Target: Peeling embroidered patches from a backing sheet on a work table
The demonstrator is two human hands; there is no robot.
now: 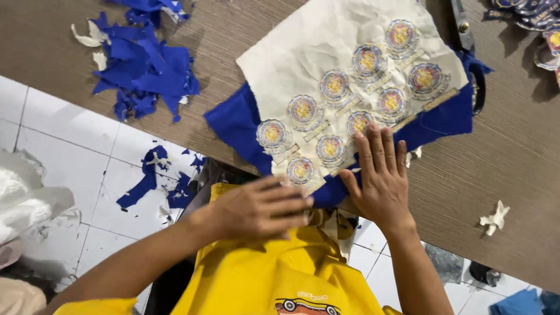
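The right hand (380, 178) lies flat, palm down, fingers spread a little and pointing toward 12 o'clock, pressing on the near edge of a crumpled cream backing sheet (309, 52) that carries round embroidered badges (334, 85) in blue, white and gold. Its grip is wide, holding nothing; the fingertips touch the sheet just below the badge at the middle of the lower row. The left hand (256, 208) sits at 9 o'clock of the right hand, near the surface's edge, fingers stretched toward 3 o'clock and lying flat; its grip is also wide, closed on nothing, and its fingertips reach the lowest corner of the sheet beside the nearest badge.

Under the sheet lies a piece of blue cloth (236, 122), showing at its 8 o'clock side and along its 4 o'clock edge. Both rest on a brown wood-grain surface (513, 157).

At 10 o'clock of the sheet is a heap of blue fabric scraps (146, 67) with a few white bits. At 2 o'clock, dark scissors (469, 52) lie partly under the cloth, and beyond them, in the corner, a pile of cut-out badges (539, 20). A small white scrap (494, 219) lies at 4 o'clock of the right hand. More blue offcuts (153, 175) litter the white tiled floor (76, 157) below. The person wears a yellow shirt (262, 280).
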